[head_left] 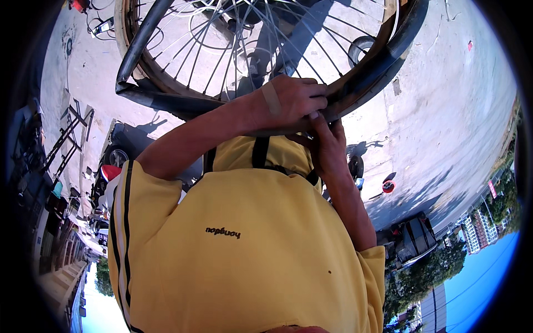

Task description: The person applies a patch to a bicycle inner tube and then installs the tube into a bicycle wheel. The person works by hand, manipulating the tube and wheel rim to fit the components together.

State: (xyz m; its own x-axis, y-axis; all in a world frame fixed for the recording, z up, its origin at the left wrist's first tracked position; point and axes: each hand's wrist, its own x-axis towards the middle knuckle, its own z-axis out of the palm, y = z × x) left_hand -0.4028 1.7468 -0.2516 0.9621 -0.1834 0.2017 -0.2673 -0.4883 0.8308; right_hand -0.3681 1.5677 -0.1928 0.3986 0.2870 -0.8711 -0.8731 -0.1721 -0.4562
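A spoked bicycle wheel [129, 34] lies across the top of the view, in front of my body. A black inner tube [145, 34] hangs loose outside the rim at the left, with a sharp fold, and runs along the near edge under my left forearm. My left hand [294, 100], with a tan bandage near the wrist, reaches across to the right; its fingers close over the tube at the near right rim. Just below it, my right hand [327, 136] grips the tire [363, 95] from the outer side, thumb up. The exact contact under the fingers is hidden.
Concrete ground [444, 89] spreads around the wheel. A small black tire [361, 49] shows beyond the spokes. At the right are a red bucket [388, 186] and a dark vehicle [413, 238]. A metal frame [69, 133] and a wheeled item [115, 155] are at the left.
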